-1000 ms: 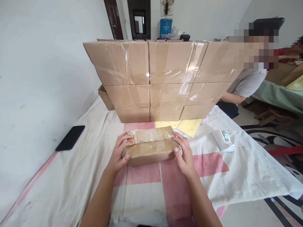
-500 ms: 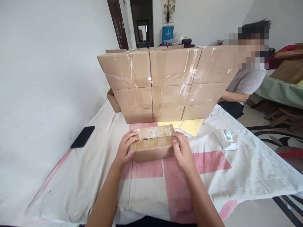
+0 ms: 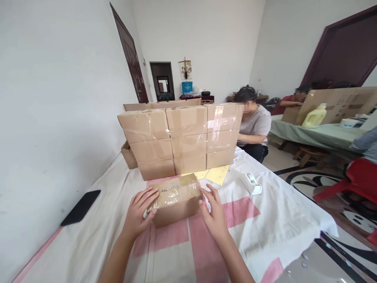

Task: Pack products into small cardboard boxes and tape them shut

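The left hand [image 3: 138, 210] lies with spread fingers against the left end of a small brown cardboard box wrapped in clear shiny tape [image 3: 176, 197], its fingertips resting on the taped top corner, so it touches the box with an open palm instead of a closed grasp. The right hand [image 3: 214, 214] is open too, fingers fanned and slightly curled beside the right end of the box; whether the fingertips press the cardboard or stand just off it cannot be told. The box sits on a white cloth with pink squares [image 3: 250, 220] that covers the counter, close in front of the person and between both forearms. Just behind it lie two flat yellow sheets [image 3: 218, 175], and beyond those rises a stack of larger taped brown cartons [image 3: 182, 137], three wide and three high, with another open carton [image 3: 129, 154] partly hidden at its left foot. A black phone [image 3: 80, 206] lies flat near the left edge of the cloth, by the white wall, well apart from the hands. To the right of the box, near the stack, rests a small white device [image 3: 251, 183]. Behind the stack a person in a grey shirt [image 3: 255, 125] sits, and farther right a green-covered table [image 3: 312, 133] carries a pale yellow jug [image 3: 314, 116].
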`<act>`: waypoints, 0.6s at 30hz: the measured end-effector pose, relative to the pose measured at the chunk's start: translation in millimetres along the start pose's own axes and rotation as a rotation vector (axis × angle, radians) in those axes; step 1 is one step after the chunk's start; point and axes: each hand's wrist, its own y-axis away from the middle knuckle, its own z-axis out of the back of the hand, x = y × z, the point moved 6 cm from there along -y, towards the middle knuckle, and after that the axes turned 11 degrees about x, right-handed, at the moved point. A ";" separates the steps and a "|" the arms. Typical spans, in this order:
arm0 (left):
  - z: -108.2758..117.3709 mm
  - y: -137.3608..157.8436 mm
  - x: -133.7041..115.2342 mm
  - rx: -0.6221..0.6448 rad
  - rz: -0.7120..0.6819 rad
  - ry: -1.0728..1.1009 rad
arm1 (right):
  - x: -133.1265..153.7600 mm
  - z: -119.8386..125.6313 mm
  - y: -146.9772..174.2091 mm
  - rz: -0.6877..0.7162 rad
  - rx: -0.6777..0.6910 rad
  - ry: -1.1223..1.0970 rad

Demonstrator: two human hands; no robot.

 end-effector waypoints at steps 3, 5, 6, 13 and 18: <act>6.8 -0.7 -7.8 -0.021 0.013 -0.056 | -0.8 -4.7 28.1 -0.046 -0.141 0.015; 7.2 -4.1 -11.8 0.040 0.051 -0.093 | 3.2 -16.5 44.6 -0.046 -0.163 0.015; 6.3 -6.2 -13.6 0.092 0.075 -0.107 | 7.0 -24.2 51.2 -0.038 -0.140 0.012; 25.1 -14.0 -36.5 0.186 0.146 -0.143 | 43.7 -67.7 103.2 0.058 0.085 -0.054; 88.9 -12.4 -100.2 -0.080 -0.019 -0.158 | 52.3 -131.9 161.1 0.211 0.479 -0.171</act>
